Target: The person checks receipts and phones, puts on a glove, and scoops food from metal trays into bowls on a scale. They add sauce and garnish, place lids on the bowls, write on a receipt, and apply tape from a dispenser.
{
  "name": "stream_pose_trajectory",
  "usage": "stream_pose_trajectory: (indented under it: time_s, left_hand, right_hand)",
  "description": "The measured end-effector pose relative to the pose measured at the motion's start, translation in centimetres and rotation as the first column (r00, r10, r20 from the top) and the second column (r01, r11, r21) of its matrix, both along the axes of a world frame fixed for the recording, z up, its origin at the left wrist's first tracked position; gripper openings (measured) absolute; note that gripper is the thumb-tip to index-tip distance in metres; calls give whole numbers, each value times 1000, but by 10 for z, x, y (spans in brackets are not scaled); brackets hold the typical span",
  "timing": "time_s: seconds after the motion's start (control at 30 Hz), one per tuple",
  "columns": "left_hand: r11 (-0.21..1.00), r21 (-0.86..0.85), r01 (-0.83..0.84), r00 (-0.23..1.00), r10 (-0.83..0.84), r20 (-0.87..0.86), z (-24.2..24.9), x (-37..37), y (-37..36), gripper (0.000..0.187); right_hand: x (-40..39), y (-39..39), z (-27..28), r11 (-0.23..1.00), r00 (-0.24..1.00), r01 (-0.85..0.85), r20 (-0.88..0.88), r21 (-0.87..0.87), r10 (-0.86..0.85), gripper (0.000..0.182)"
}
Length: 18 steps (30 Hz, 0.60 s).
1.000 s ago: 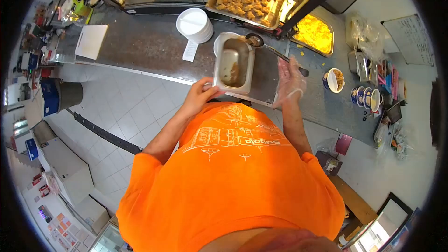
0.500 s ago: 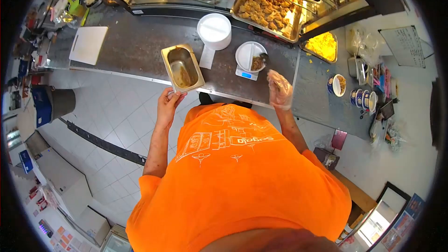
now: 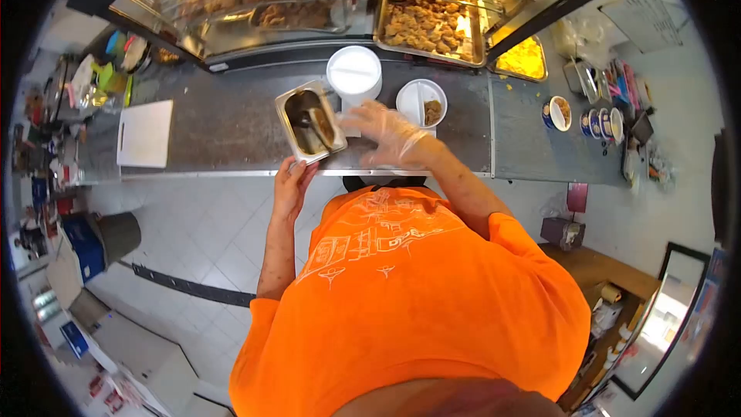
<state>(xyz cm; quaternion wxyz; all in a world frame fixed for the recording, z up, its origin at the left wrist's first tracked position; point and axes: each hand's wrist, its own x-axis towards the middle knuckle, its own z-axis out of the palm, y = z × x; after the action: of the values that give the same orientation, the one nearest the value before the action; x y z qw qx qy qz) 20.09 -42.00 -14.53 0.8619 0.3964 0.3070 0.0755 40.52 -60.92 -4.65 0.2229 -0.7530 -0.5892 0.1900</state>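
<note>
Head view: the gloved right hand [image 3: 386, 133], fingers spread, has crossed from the white bowl [image 3: 409, 102] right of upper centre to the metal pan [image 3: 324, 152] left of centre, its near edge pinched by the left hand [image 3: 289, 194]. The spoon [image 3: 313, 128] now lies in the pan, suggesting the scooping has paused; blur hides whether the right fingertips touch it.
</note>
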Motion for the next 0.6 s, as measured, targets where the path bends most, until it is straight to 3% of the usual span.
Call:
stream_pose_trajectory:
  time_s: [0.07, 0.1, 0.13, 0.17, 0.23, 0.3, 0.37, 0.4, 0.43, 0.47, 0.53, 0.6]
  left_hand:
    - [999, -14, -41, 999, 41, 11, -17, 0, 21, 17]
    - [994, -32, -106, 994, 106, 10, -26, 2, 32, 17]
    - [994, -33, -102, 995, 102, 18, -39, 4, 45, 17]
    - [990, -9, -142, 990, 142, 19, -52, 7, 59, 18]
    - [983, 15, -185, 983, 185, 21, -73, 13, 82, 19]
    - [962, 38, -272, 962, 272, 2, -86, 21, 99, 22]
    - [950, 63, -305, 952, 307, -23, -85, 29, 101, 25]
    - [927, 80, -366, 925, 372, -74, -83, 33, 99, 29]
    - [899, 99, -427, 891, 437, -122, -79, 37, 97, 34]
    - [899, 75, -432, 891, 438, -117, -75, 37, 92, 47]
    - [854, 98, -512, 842, 521, -139, -68, 38, 74, 49]
    - [804, 124, -582, 787, 595, -164, -66, 34, 56, 51]
  right_hand:
    - [35, -20, 3, 956, 962, 263, 44, 134, -271, 54]
    - [63, -21, -3, 888, 863, 408, 229, 210, -451, 44]
    - [90, -36, 4, 792, 800, 547, 111, 270, -590, 36]
    - [115, -50, 2, 782, 642, 544, 448, 305, -622, 35]
    - [169, -61, -1, 538, 504, 841, 454, -62, -735, 60]
    - [204, -63, 5, 560, 656, 751, 302, -350, -692, 81]
    - [212, -50, -4, 590, 670, 741, 314, -320, -672, 95]
    - [222, -45, -27, 615, 647, 762, 284, -202, -708, 98]
    - [229, -40, -51, 703, 721, 691, 227, -166, -655, 92]
    - [225, -33, -46, 701, 721, 690, 257, -180, -644, 84]
    - [221, -16, -47, 704, 727, 682, 282, -199, -626, 76]
    - [229, -3, -59, 635, 651, 742, 461, -216, -603, 49]
